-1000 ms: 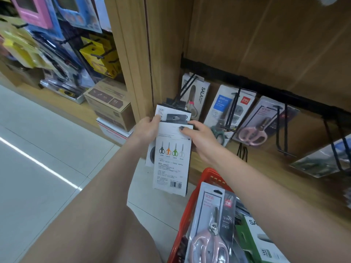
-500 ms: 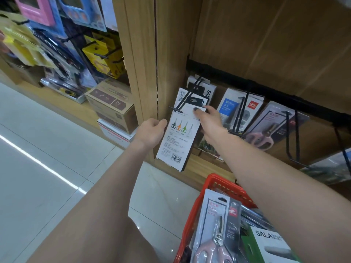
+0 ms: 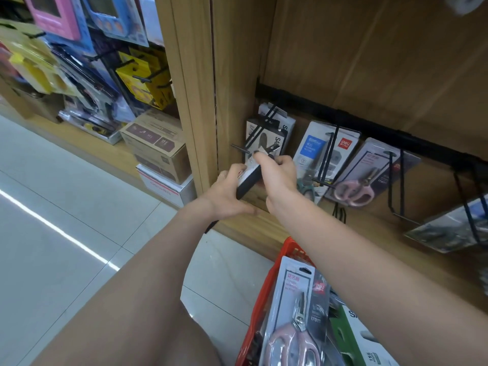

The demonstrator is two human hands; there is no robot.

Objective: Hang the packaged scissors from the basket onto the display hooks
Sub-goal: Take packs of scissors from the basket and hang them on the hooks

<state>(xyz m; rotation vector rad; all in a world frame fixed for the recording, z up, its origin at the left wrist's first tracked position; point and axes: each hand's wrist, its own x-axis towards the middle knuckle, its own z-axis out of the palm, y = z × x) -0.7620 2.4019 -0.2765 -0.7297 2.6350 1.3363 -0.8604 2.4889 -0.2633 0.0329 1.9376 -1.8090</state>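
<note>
At centre frame, both hands hold one scissors pack at the leftmost display hook: the left hand grips its lower edge, the right hand pinches its top. Three packs already hang right of it; the red basket, bottom right, shows two more.

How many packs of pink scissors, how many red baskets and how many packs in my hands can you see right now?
Packs of pink scissors: 2, the hanging pink-scissors pack and the basket pink-scissors pack
Red baskets: 1, the red basket
Packs in hands: 1, the held pack, gripped by left hand and right hand
Total: 4
</note>
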